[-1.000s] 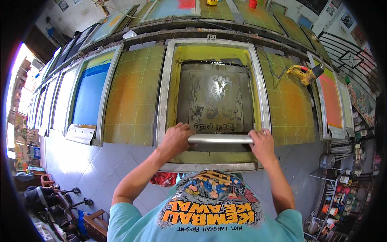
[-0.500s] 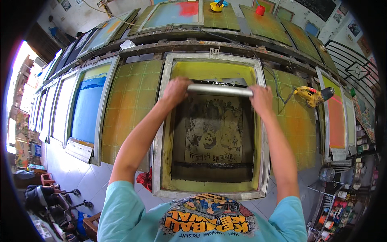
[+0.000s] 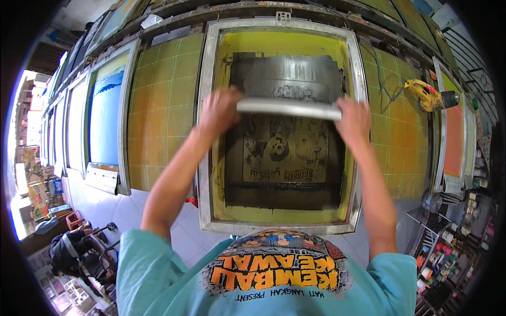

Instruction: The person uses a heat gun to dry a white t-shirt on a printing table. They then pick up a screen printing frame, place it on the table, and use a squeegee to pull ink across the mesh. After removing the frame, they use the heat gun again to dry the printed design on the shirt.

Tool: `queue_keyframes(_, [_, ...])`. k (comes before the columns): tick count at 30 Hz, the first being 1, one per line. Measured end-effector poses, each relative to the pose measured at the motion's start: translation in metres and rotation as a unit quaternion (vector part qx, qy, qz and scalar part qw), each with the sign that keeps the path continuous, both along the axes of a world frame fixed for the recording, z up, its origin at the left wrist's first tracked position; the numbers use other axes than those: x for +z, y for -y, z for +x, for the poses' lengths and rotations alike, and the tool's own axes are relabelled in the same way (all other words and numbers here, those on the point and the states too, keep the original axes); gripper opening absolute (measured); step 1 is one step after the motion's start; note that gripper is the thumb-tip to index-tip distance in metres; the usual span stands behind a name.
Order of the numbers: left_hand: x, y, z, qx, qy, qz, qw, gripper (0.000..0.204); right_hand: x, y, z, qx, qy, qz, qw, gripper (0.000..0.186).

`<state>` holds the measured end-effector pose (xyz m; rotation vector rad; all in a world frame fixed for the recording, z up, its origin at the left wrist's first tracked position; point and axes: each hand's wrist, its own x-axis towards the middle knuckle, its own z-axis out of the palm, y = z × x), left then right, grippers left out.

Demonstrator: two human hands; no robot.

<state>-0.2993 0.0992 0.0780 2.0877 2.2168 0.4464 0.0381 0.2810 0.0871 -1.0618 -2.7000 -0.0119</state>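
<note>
Head cam: both hands grasp a metal squeegee (image 3: 289, 108), held crosswise over the upper part of a screen-printing frame (image 3: 206, 131). Left hand (image 3: 220, 109) is clenched round the squeegee's left end, right hand (image 3: 353, 118) round its right end, arms stretched fwd. Squeegee lies on the dark inked mesh (image 3: 284, 152) w/ a picture stencil showing below it. Frame's border is yellow inside a metal rim. Yellow power drill (image 3: 429, 96) lies on the table to the right, well apart. Another frame w/ blue screen (image 3: 105, 124) sits to the left.
</note>
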Motion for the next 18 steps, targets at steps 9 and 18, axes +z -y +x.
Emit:
queue_keyframes(9, [-0.009,0.261,0.176,0.046,0.046,0.074,0.995,0.054,-0.026,0.267,0.154,-0.027,-0.078,-0.004,0.997,0.012])
queue_keyframes(18, [0.012,0.253,0.171,0.052,0.067,0.048,0.995,0.047,0.010,0.267,0.146,-0.027,-0.075,-0.025,0.996,0.017])
